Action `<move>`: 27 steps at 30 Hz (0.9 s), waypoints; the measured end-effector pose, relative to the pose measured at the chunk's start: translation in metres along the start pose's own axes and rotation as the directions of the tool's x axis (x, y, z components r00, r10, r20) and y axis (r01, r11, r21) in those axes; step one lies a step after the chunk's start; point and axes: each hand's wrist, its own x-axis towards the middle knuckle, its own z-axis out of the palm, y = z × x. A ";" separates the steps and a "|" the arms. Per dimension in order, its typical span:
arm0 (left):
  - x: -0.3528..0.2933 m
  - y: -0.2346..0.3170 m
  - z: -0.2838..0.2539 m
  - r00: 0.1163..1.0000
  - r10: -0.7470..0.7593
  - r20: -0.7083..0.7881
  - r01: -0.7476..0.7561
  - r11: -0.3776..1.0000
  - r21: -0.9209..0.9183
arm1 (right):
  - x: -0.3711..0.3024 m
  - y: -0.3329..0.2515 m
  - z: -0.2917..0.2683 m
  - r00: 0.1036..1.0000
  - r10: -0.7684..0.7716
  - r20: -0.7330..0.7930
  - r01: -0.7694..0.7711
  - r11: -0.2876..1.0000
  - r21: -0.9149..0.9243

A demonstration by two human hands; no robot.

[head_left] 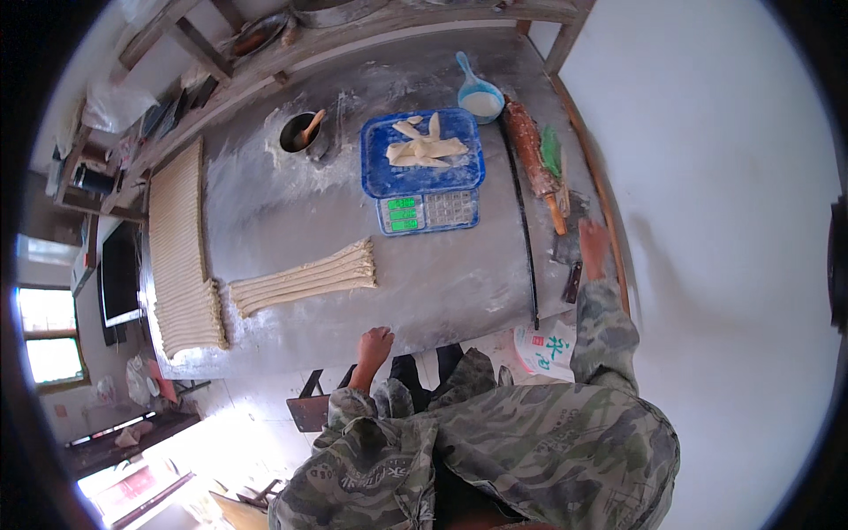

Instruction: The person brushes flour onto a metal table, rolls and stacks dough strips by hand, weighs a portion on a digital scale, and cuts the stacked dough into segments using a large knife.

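My left hand (374, 346) is at the table's front edge, its fingers curled in with nothing seen in them. At the right edge, my right hand (594, 247) is beside a cleaver (572, 283) with a dark handle; its fingers are blurred, and I cannot tell whether it touches anything. Just beyond lies a large rolling pin (532, 150) with a wooden handle. On a blue digital scale (380, 181) rest several pieces of pale dough (428, 152). A bundle of long dough strips (305, 278) lies left of the scale.
Many dough strips (177, 238) lie side by side at the table's left end. Further back are a dark pot (290, 132) with a wooden-handled tool and a blue ladle (481, 99) holding something white. A thin black rod (519, 208) lies right of the scale; a white wall (724, 221) rises beyond.
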 end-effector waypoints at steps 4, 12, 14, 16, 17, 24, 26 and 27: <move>-0.011 0.001 0.000 0.998 -0.060 -0.002 0.060 0.997 -0.044 | -0.116 0.065 0.005 0.963 0.250 0.101 -0.217 0.941 -0.261; -0.037 -0.031 0.006 0.994 -0.004 -0.105 0.003 1.000 -0.009 | -0.142 0.068 0.008 0.966 0.239 0.104 -0.193 0.924 -0.330; -0.038 -0.020 -0.005 0.995 -0.044 -0.089 0.044 0.999 -0.001 | -0.134 0.080 0.006 0.919 0.380 0.102 -0.331 0.887 -0.323; -0.044 -0.024 -0.013 0.994 -0.047 -0.098 0.043 0.998 -0.044 | -0.137 0.080 -0.008 0.806 0.411 0.426 -0.487 0.870 0.081; -0.048 -0.028 -0.015 0.993 -0.053 -0.106 0.045 0.996 -0.072 | -0.137 0.075 -0.019 0.735 0.353 0.579 -0.572 0.781 0.251; -0.072 -0.078 -0.021 0.981 -0.074 -0.179 0.060 0.995 -0.082 | -0.223 -0.019 -0.074 0.691 0.262 0.673 -0.712 0.085 0.697; -0.074 -0.100 -0.023 0.989 -0.041 -0.142 0.033 0.998 -0.058 | -0.257 -0.034 -0.082 0.762 0.278 0.584 -0.600 -0.036 0.799; -0.086 -0.111 -0.025 0.984 -0.082 -0.156 0.068 0.993 -0.092 | -0.272 -0.045 -0.081 0.825 0.219 0.520 -0.555 0.141 0.820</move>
